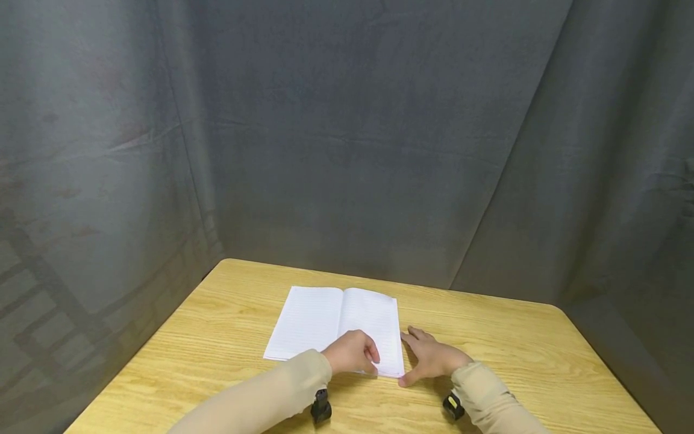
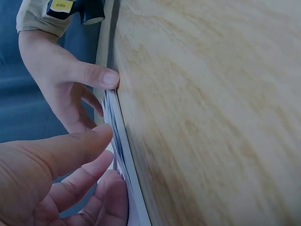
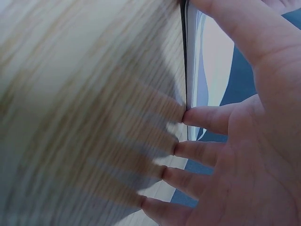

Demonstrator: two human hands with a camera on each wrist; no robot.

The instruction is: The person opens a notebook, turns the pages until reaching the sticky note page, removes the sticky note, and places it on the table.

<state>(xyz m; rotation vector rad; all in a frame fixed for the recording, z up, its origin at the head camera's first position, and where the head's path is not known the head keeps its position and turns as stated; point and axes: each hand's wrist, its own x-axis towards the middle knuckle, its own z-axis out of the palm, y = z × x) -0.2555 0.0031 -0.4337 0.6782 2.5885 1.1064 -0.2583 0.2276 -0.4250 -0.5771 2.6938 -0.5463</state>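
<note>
An open notebook [image 1: 311, 316] with ruled white pages lies on the wooden table. Over the lower part of its right page is my left hand [image 1: 352, 352], with loosely bent fingers. The left wrist view has that thumb [image 2: 96, 139] by the notebook's near edge and the other fingers over the page, with a gap between them. At the lower right corner my right hand [image 1: 431, 355] is spread, its thumb at the corner. Its index finger [image 3: 207, 117] touches the notebook's right side, while the other fingertips rest on the table.
The wooden table [image 1: 515, 349] has rounded far corners. Grey curtains [image 1: 352, 150] hang behind it and along both sides. Each wrist carries a small black camera [image 1: 321, 407] below a beige sleeve.
</note>
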